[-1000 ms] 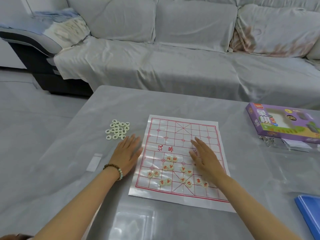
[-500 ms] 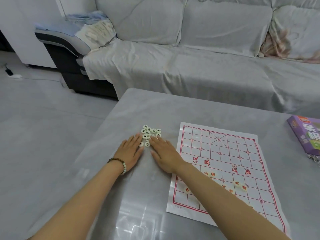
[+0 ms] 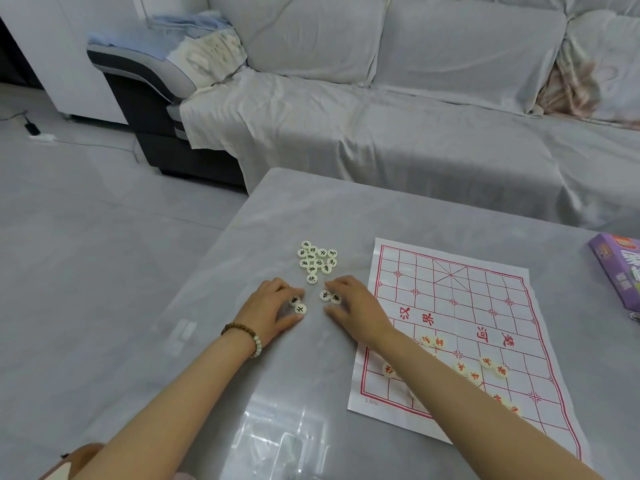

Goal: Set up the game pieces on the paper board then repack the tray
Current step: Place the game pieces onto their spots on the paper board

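Note:
A pile of white round pieces with black characters [image 3: 317, 259] lies on the grey table, left of the paper board [image 3: 450, 299]. My left hand [image 3: 272, 311] curls its fingers and thumb round two black-lettered pieces [image 3: 298, 304] just below the pile. My right hand [image 3: 353, 308] does the same with two other pieces [image 3: 330, 296], its forearm crossing the board's near left corner. Several red-lettered pieces [image 3: 462, 367] lie scattered on the near half of the board, some hidden by my right arm. The clear plastic tray [image 3: 284, 441] sits at the table's near edge.
A purple game box [image 3: 618, 271] lies at the far right of the table. A small clear plastic bit [image 3: 183, 332] lies left of my left wrist. A covered grey sofa [image 3: 415, 133] stands behind the table, and the table's left edge drops to the floor.
Both hands left the board and went left to the black-lettered pile. Each has since drawn two pieces out of the pile toward me. The view swung left.

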### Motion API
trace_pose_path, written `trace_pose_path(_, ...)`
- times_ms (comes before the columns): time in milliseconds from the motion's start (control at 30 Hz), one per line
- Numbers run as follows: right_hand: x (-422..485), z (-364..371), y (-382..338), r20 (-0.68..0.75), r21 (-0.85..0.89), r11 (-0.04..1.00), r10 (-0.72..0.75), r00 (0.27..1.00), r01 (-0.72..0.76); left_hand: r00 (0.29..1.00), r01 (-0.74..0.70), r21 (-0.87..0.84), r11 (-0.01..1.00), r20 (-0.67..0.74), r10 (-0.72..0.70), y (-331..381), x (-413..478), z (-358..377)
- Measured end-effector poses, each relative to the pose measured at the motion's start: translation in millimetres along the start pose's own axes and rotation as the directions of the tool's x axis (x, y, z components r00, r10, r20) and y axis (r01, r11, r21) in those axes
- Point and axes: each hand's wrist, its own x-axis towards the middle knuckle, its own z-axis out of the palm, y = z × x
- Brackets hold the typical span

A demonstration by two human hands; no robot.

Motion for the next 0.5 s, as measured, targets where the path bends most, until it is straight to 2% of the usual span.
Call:
trace_pose_path(100, 6.7, 1.0, -4.7, 0.011, -0.002, 1.000, 0.023, 1.000, -0.023, 1.000, 0.017, -0.066, 0.998, 0.010, -0.017, 4.9, 3.4, -1.4)
trace_pose_path(367, -4.7, -4.6, -5.3, 0.047, 0.020, 0.998, -0.062, 0.997, 0.061, 0.999, 0.048, -0.151, 0.987, 0.032, -0.043, 7.7, 2.9, 1.9)
trace_pose_path(500, -13.1, -18.4, 0.1, -0.001, 0.076, 0.995, -0.072, 0.997, 0.072, 0.997, 0.071, -0.161, 0.984, 0.039, -0.066, 14.6, 8.0, 1.8)
